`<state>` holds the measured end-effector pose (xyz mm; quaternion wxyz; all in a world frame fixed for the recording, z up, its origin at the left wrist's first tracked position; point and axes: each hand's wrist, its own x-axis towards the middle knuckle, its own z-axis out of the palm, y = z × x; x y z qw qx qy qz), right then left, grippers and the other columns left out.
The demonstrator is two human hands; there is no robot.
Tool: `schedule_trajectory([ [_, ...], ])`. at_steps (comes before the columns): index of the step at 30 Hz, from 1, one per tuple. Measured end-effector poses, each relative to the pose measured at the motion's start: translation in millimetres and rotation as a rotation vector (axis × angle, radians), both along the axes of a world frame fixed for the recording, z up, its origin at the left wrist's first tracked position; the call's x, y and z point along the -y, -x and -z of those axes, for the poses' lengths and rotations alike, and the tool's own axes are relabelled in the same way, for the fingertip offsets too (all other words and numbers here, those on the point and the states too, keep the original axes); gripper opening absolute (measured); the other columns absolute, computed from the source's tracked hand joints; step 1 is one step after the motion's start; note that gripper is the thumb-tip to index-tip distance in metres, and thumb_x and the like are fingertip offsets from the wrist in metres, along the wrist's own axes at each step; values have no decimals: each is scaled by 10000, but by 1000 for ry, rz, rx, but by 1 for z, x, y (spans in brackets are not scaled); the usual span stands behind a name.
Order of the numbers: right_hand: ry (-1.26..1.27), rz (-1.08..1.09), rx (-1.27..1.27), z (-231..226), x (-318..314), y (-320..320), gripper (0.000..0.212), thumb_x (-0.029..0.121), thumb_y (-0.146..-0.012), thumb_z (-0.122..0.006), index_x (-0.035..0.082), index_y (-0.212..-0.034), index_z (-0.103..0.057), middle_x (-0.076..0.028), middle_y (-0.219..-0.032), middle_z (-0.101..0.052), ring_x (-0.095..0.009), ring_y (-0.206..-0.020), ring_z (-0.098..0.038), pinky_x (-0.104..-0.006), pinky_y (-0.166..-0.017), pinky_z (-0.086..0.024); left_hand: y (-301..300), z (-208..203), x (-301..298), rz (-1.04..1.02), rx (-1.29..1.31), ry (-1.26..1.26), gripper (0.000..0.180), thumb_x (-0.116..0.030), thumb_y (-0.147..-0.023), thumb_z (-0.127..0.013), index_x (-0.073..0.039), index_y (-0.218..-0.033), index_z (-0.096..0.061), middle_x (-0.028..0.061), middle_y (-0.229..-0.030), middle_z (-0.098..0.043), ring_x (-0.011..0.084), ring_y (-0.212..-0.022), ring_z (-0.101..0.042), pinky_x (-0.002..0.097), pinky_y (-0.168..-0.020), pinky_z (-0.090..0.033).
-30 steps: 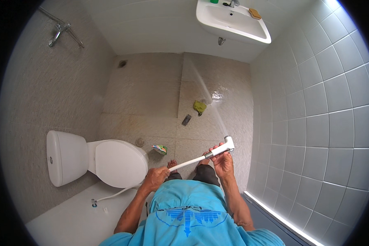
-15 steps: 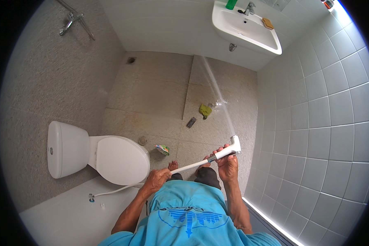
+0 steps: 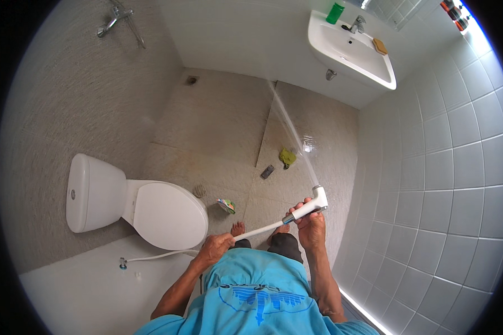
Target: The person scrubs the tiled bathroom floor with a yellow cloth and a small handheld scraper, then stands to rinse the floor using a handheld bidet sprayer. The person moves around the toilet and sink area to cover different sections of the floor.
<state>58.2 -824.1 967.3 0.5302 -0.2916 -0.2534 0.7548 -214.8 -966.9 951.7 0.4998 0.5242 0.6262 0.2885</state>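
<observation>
My right hand (image 3: pixel 311 226) is wrapped round a white bidet sprayer (image 3: pixel 308 207) with a metal collar at its base. A jet of water (image 3: pixel 288 124) shoots from its nozzle toward the far wall and floor. My left hand (image 3: pixel 215 249) grips the white hose (image 3: pixel 257 231) in front of my body. Past that hand the hose runs behind the toilet bowl to a metal valve (image 3: pixel 123 263) on the low white wall at the left. On the floor ahead lie a yellow-green cloth (image 3: pixel 287 158), a dark block-shaped thing (image 3: pixel 267 171) and a colourful packet (image 3: pixel 226 206).
A white toilet (image 3: pixel 170 216) with its lid down stands at the left. At the far right a washbasin (image 3: pixel 346 47) holds a green bottle (image 3: pixel 335 13) and a brownish sponge-like block (image 3: pixel 380 46). A floor drain (image 3: pixel 199 191) lies by the toilet, another drain (image 3: pixel 191 80) in the far corner.
The view has shifted, so the basin sits lower and more of the wall above it shows. Both hands keep their hold on the sprayer and hose, and water still flows.
</observation>
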Motion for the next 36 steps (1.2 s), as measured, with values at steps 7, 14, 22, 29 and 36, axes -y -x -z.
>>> schedule_trajectory([
  [7,-145,-99,76,-38,-12,24,662,463,-805,-773,7,-1203,-507,-117,-1015,-657,-284,-950,-680,-453,-871,-562,4,-7,7,-41,27,-61,382,-361,-998,-522,-20,-857,-621,102,-622,-560,209,-557,-553,355,-545,-436],
  [14,-284,-237,67,-52,-19,26,625,446,-812,-765,-7,-1171,-529,-122,-975,-664,-289,-933,-681,-462,-815,-559,-11,-8,20,-108,-12,-216,413,-405,-997,-521,-19,-896,-629,111,-582,-526,231,-537,-546,368,-539,-431],
  [22,-327,-232,67,-68,-19,36,550,368,-802,-790,-4,-1130,-552,-151,-942,-680,-300,-892,-689,-476,-804,-558,-11,-16,22,-182,-3,-141,387,-374,-986,-546,-13,-871,-626,142,-673,-604,257,-615,-607,370,-591,-456],
  [29,-410,-253,103,-90,-21,18,562,428,-803,-779,-9,-1092,-575,-146,-922,-677,-297,-883,-684,-463,-791,-549,-40,-32,19,-251,-51,-259,350,-337,-984,-540,-21,-868,-638,136,-644,-576,286,-598,-603,387,-572,-454],
  [36,-478,-301,106,-91,-25,18,584,444,-826,-741,-32,-1116,-566,-158,-949,-673,-272,-909,-665,-433,-809,-526,-40,-18,19,-263,-96,-314,316,-309,-975,-546,-28,-858,-633,127,-630,-575,286,-591,-610,391,-561,-447],
])
